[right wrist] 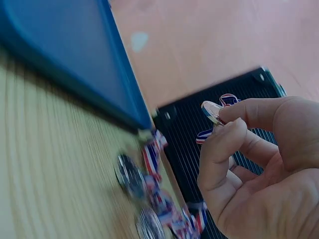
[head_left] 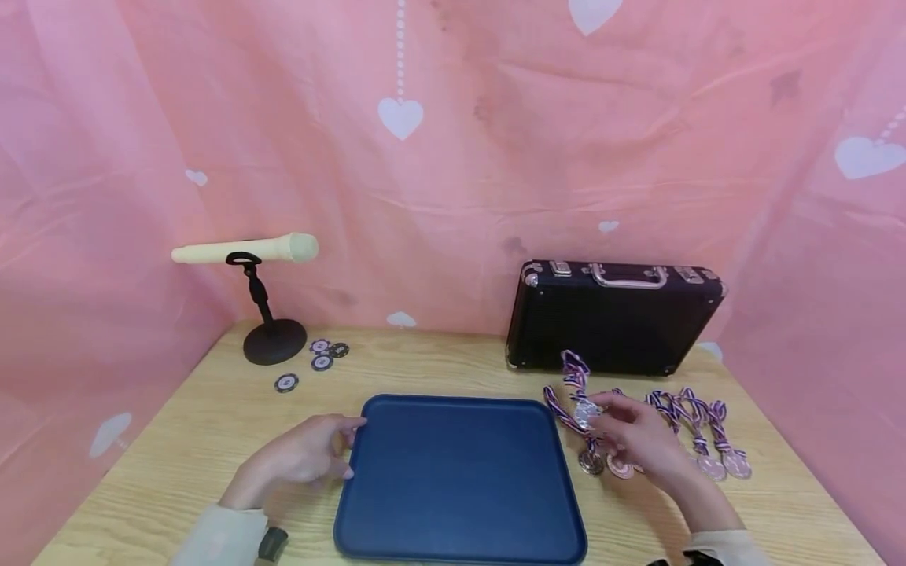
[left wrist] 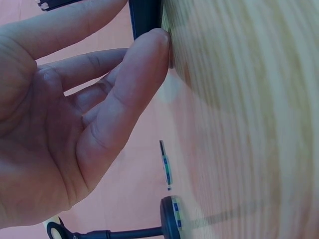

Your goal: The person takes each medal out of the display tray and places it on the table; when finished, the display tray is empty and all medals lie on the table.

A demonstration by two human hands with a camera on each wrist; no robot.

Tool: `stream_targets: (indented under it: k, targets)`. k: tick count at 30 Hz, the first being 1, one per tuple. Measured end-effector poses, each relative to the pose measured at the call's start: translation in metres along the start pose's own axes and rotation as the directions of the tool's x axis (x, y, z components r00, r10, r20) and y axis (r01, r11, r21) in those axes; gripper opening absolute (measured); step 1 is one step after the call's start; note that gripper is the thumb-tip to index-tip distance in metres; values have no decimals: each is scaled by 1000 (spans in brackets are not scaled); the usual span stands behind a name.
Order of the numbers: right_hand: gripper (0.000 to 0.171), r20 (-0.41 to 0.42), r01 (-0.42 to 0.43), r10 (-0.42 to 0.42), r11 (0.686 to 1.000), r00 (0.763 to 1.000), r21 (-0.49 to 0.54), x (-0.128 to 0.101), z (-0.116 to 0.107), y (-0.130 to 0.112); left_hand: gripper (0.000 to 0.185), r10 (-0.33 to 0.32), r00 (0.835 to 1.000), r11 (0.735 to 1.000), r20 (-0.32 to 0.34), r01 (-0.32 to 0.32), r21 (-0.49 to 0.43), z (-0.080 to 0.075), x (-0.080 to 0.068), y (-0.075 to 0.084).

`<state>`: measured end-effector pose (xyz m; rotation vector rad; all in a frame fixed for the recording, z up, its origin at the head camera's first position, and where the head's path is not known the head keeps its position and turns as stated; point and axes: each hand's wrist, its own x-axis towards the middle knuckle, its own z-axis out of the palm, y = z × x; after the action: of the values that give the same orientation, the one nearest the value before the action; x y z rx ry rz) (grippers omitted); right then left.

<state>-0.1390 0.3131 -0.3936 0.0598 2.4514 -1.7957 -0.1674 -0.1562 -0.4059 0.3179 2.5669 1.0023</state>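
Observation:
Between thumb and index finger, my right hand (head_left: 640,442) pinches a silver medal (head_left: 586,413) by its disc. Its striped red, white and blue ribbon rises above it in the head view. In the right wrist view the held medal (right wrist: 211,111) overlaps the black case, raised over the other medals (right wrist: 130,174). Beneath and beside that hand lie several medals with bundled ribbons, partly hidden by it. My left hand (head_left: 304,454) is at the left side of a blue tray (head_left: 460,475), its fingertips right at the rim and fingers loosely extended. Nothing lies on the tray.
Behind the medals stands a black briefcase (head_left: 609,322) with a metal handle. At the back left, a cream microphone (head_left: 265,249) rests on a black stand (head_left: 274,340), with several poker chips (head_left: 322,362) nearby. A pink cloth (head_left: 453,196) hangs behind the wooden table (head_left: 163,472).

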Motion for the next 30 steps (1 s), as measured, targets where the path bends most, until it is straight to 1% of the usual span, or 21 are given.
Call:
stream_targets:
  k: [3,4,6,9,11,13,17,20,24,27,30]
  targets:
    - [24,-28,-10,10,1000,1000,18,-4,-19,6,74,11,1000,1000,-1,-11,10,-1,0,0]
    - [22,-40,-10,11,1000,999,22,-5,-25,9,74,15,1000,1000,-3,-15,17,-2,0,0]
    - [28,-65,-5,7,1000,998,31,-6,-37,15,74,2,1000,1000,-12,-1,20,-2,0,-1]
    - [37,-92,0,3,1000,996,31,-11,-56,24,75,-38,999,999,-14,38,4,-1,-2,-1]
    - [40,-105,7,-6,1000,994,15,-15,-67,31,75,-51,999,999,-9,51,-2,0,-2,-1]
    - [41,-115,-4,5,1000,993,8,-19,-76,37,75,-60,998,998,-1,60,-7,1,-2,0]
    - [43,-125,-12,14,1000,992,16,-21,-91,49,75,-34,999,999,-6,33,-7,2,-2,-1]
    - [43,-103,18,-12,998,995,55,-22,-103,57,75,-9,1000,1000,-9,9,-12,2,-1,-3]
    - [41,-62,60,-53,992,997,113,-24,-118,66,75,0,1000,1000,-1,0,-12,2,-1,-3]
    - [45,-45,73,-67,986,997,153,-28,-131,71,75,9,1000,1000,5,-9,-14,1,0,-3]
    - [50,-59,69,-59,981,997,182,-33,-143,76,75,30,999,999,12,-30,-17,0,0,-3]
